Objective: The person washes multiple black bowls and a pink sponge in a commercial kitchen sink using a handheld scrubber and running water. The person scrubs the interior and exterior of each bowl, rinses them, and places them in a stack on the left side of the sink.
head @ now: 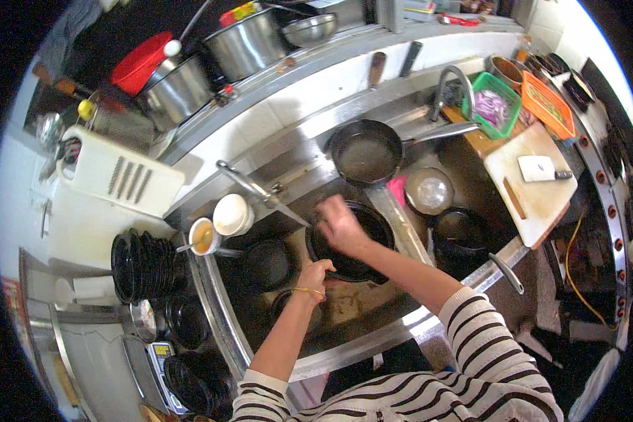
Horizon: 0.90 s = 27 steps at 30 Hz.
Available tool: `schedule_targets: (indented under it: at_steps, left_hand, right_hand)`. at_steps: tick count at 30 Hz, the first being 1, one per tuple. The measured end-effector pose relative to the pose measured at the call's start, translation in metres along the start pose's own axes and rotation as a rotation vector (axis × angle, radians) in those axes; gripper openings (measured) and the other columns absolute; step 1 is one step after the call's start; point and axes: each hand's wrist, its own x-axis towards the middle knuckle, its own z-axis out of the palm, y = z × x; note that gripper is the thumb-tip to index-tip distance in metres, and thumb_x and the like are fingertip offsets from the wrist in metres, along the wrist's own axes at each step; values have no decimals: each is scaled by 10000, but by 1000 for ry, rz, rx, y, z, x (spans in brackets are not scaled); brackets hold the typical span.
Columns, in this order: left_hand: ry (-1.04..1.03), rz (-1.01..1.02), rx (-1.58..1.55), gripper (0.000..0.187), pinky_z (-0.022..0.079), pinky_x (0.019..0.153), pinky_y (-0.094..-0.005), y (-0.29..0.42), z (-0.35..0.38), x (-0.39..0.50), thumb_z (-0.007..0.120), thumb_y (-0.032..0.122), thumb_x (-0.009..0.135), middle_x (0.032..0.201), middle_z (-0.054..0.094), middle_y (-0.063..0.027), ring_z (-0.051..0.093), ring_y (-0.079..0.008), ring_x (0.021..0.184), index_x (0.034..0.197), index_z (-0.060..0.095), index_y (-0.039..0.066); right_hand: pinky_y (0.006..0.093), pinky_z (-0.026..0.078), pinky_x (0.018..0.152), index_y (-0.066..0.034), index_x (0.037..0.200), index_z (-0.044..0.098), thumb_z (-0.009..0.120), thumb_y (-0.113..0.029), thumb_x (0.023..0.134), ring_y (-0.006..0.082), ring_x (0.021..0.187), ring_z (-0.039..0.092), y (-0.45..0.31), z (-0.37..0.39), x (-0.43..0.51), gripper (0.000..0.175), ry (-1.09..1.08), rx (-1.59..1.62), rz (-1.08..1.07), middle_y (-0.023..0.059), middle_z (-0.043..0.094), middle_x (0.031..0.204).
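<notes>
My left hand (315, 278), with a yellow band at its wrist, is closed on the near left edge of a large round black pan (369, 266) in the sink. Whether it grips the rim or a short handle, I cannot tell. Motion blurs my right hand (342, 228), which is over the pan's left side; whether it holds something is not visible. The end of a metal faucet (253, 187) points at the pan from the left. Another dark round pan (269, 262) lies in the same basin (348, 306), left of my hands.
A frying pan (366, 152) with a long metal handle rests behind. Right of the divider (401, 224) are a metal lid or bowl (429, 191) and a dark pan (459, 228). A cleaver (538, 169) lies on a cutting board (551, 211). Stacked black plates (142, 266) stand left.
</notes>
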Motion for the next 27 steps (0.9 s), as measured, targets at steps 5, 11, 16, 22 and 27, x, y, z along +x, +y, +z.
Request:
schedule_targets:
  at_steps: [5,11,16,22,27]
  left_hand:
    - [-32,43,-62,934,589,608,-423,22,-35,-7,498,-102,650,1026,500,-105,554,-260,845,1450,163,245]
    - [-49,167,-36,977,564,622,-377,9,-68,5,475,-110,653,1159,501,-124,555,-252,853,1492,132,255]
    - [-208,-102,-203,1007,599,652,-520,32,-99,15,492,-101,652,1140,513,-114,583,-298,865,1476,62,288]
    - [-145,27,-79,975,583,593,-409,42,-99,-6,502,-117,627,1094,552,-84,592,-231,798,1481,193,237]
    - [-158,61,33,953,569,548,-370,26,-80,-1,507,-107,607,1110,538,-76,590,-239,804,1468,250,210]
  right_hand:
    - [429,477,788,9,962,551,576,-14,746,374,945,502,2,41,17,219,-101,-414,-32,192,492,1019]
    - [459,431,835,23,1006,520,580,18,753,400,912,495,-9,55,8,260,-45,-325,86,220,481,1014]
    - [381,429,893,-32,1061,521,609,-26,790,344,1006,515,-66,80,10,285,-379,466,68,171,521,1021]
    - [399,465,829,-43,929,636,580,-130,794,324,989,529,-38,8,-27,170,-1151,-1,-94,131,578,983]
    - [424,487,783,-33,870,613,559,-105,769,331,948,539,-3,15,3,136,-701,-364,-496,155,568,939]
